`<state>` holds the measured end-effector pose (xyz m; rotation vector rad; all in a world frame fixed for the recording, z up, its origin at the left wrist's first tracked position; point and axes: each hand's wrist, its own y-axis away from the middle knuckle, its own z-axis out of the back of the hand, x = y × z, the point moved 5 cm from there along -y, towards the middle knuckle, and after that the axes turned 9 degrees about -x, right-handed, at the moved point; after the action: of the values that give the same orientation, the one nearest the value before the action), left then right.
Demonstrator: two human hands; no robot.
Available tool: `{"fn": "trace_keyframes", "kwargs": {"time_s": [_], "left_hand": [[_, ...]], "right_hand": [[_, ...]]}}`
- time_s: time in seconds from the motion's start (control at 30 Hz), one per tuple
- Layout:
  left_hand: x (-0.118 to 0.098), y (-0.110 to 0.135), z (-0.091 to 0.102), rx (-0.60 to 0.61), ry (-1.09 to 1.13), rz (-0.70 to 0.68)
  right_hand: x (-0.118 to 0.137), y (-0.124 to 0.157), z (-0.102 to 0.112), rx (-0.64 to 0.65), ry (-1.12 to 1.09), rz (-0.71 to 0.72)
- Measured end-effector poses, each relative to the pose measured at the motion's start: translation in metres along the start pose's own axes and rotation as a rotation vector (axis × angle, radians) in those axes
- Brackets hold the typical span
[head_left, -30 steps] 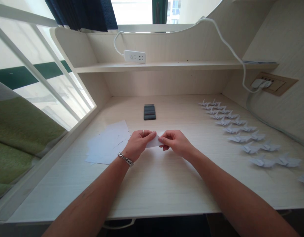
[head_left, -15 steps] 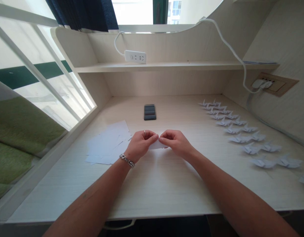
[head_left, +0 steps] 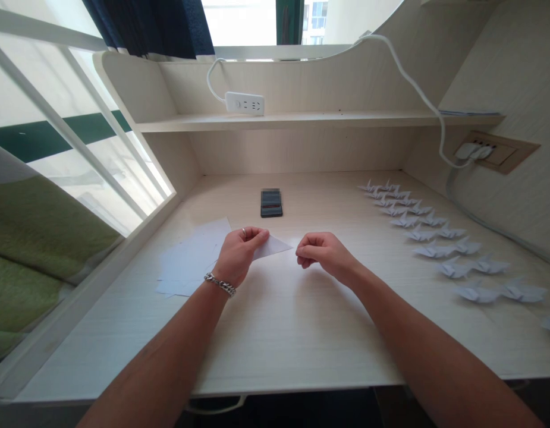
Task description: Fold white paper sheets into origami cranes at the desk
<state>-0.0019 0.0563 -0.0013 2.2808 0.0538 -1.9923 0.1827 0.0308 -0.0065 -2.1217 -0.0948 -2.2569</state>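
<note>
My left hand (head_left: 236,254), with a ring and a chain bracelet, pinches a folded white paper (head_left: 270,245) whose pointed tip sticks out to the right, just above the desk (head_left: 279,333). My right hand (head_left: 321,254) hovers a short gap to the right of that tip, fingers curled in with nothing visible in them. A loose pile of white paper sheets (head_left: 189,261) lies just left of my left hand. Beyond both hands a dark phone (head_left: 271,203) lies flat on the desk.
Several folded paper cranes (head_left: 435,238) stand in two rows along the right side of the desk. A power strip (head_left: 244,103) sits on the shelf above, its cable running to a wall socket (head_left: 484,150) at right. A window frame borders the left edge.
My right hand has let go of the folded paper and drawn slightly right. My left hand has lifted the paper up and a little to the left.
</note>
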Motion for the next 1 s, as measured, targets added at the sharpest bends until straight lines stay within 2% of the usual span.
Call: {"fn": "trace_keyframes", "kwargs": {"time_s": [0.17,0.33,0.47,0.6,0.77,1.0], "left_hand": [[-0.001,0.0,0.0,-0.02,-0.033,-0.05],[0.002,0.004,-0.007,0.017,-0.095,-0.079],[0.003,0.004,-0.008,0.032,-0.088,-0.073],[0.003,0.001,-0.004,-0.019,-0.085,-0.076],[0.003,0.001,-0.002,-0.056,-0.083,-0.073],[0.004,0.002,-0.005,-0.046,-0.078,-0.075]], "right_hand": [[0.001,-0.001,0.005,-0.061,-0.024,0.005],[-0.003,0.0,-0.005,0.0,0.05,0.058],[-0.007,-0.001,-0.004,0.016,0.037,0.032],[-0.007,-0.003,-0.001,0.03,-0.011,0.005],[-0.005,-0.003,0.001,-0.017,-0.056,-0.005],[-0.002,0.001,-0.004,0.009,0.149,0.133]]}}
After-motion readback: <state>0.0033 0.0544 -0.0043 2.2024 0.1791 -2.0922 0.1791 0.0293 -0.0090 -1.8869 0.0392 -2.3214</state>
